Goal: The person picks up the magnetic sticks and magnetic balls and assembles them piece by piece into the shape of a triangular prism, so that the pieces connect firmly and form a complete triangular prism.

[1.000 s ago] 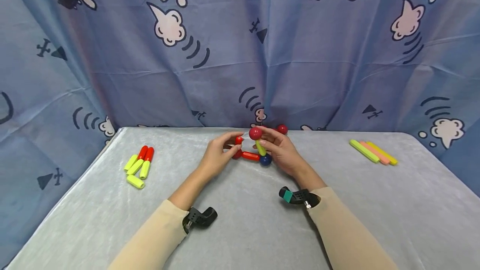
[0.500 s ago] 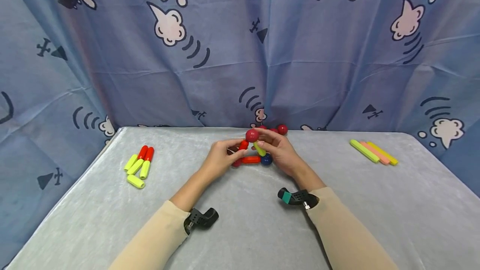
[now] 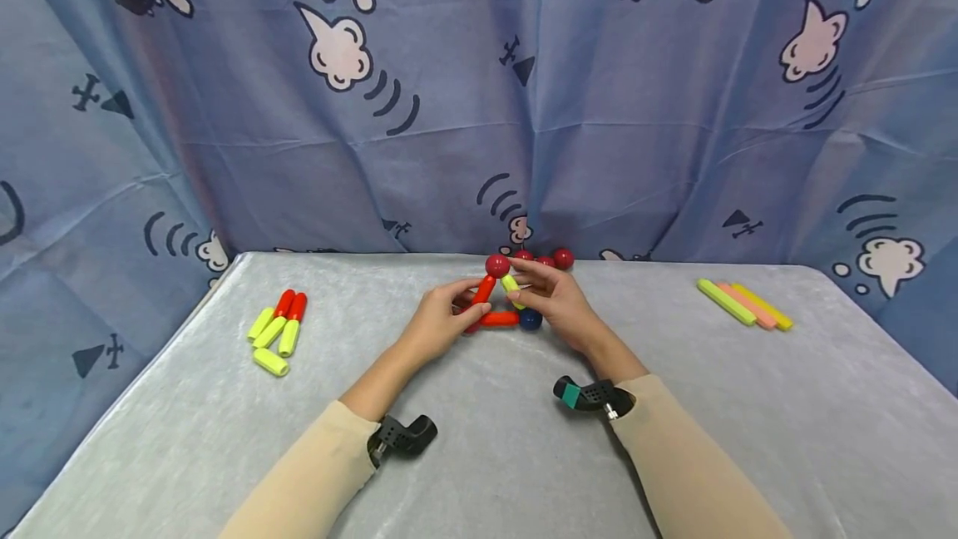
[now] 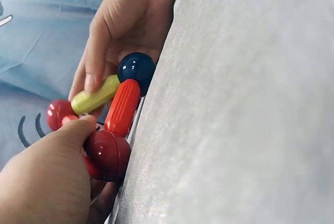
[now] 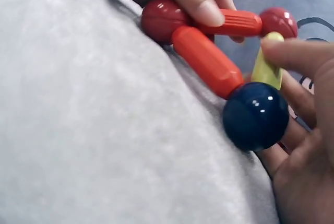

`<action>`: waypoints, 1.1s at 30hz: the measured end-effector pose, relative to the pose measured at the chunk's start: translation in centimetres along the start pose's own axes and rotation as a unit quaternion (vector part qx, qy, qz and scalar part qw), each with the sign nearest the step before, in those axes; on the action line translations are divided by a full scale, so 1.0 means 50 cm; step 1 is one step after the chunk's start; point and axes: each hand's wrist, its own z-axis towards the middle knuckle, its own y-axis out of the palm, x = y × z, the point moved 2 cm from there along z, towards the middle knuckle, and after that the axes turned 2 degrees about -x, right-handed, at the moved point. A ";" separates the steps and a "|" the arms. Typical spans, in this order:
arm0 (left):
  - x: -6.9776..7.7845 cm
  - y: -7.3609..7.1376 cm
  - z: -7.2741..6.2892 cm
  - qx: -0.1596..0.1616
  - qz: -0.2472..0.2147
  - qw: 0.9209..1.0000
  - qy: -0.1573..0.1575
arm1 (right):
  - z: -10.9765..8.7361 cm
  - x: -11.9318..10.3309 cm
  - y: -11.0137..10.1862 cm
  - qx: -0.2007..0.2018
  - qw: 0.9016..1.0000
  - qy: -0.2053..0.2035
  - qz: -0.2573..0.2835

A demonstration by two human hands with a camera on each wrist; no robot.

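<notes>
Between the two hands a triangle of sticks and balls, like a magnetic building set, stands at the table's far middle. Its peak is a red ball [image 3: 497, 265]. The left hand [image 3: 436, 318] pinches the slanting red stick [image 5: 240, 22] beside the lower-left dark red ball [image 4: 110, 153]. The right hand [image 3: 560, 306] pinches the slanting yellow-green stick [image 5: 267, 67], which runs from the peak down to the dark blue ball [image 5: 255, 116]. Another red stick [image 5: 206, 59] lies along the bottom between the dark red and blue balls. Fingers partly cover both slanting sticks.
Several short yellow-green and red sticks [image 3: 271, 363] lie on the grey-white table [image 3: 479, 456] at the left. Longer green, orange and yellow sticks [image 3: 728, 301] lie at the right. Several red balls [image 3: 563, 259] sit at the far edge, before a patterned blue curtain [image 3: 449, 106].
The left hand has tilted the left red stick rightward, up to the red ball. The ball, on its yellow-green stick, has shifted left and now meets the red stick, making a triangle.
</notes>
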 end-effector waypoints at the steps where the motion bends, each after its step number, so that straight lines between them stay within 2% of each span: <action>1: -0.001 0.000 0.001 -0.001 0.001 1.000 -0.003 | 0.000 0.001 -0.001 0.005 1.000 -0.003 -0.014; 5: -0.005 0.001 0.004 -0.004 -0.002 1.000 -0.013 | -0.001 0.004 -0.003 0.020 0.997 -0.009 -0.075; 10: -0.008 -0.003 0.000 -0.007 0.003 1.000 -0.028 | 0.001 0.007 0.006 0.018 0.992 -0.006 -0.126; 16: -0.008 -0.003 -0.004 -0.041 0.050 0.998 -0.015 | 0.000 0.004 0.010 0.027 0.985 0.002 -0.171; 22: -0.014 -0.005 -0.005 -0.025 0.069 0.997 -0.007 | -0.004 0.003 0.012 0.000 0.977 -0.019 -0.214; 25: -0.019 -0.004 -0.003 -0.020 0.073 0.997 -0.003 | -0.006 0.005 0.013 0.000 0.970 -0.030 -0.240; 28: -0.022 -0.006 -0.001 -0.023 0.080 0.997 -0.001 | -0.007 0.006 0.015 0.003 0.968 -0.030 -0.248; 30: -0.021 -0.011 0.000 -0.032 0.097 0.995 -0.001 | -0.008 0.006 0.015 0.005 0.969 -0.023 -0.248; 33: -0.015 -0.025 0.003 -0.068 0.113 0.991 -0.008 | -0.012 0.007 0.011 0.011 0.967 -0.007 -0.255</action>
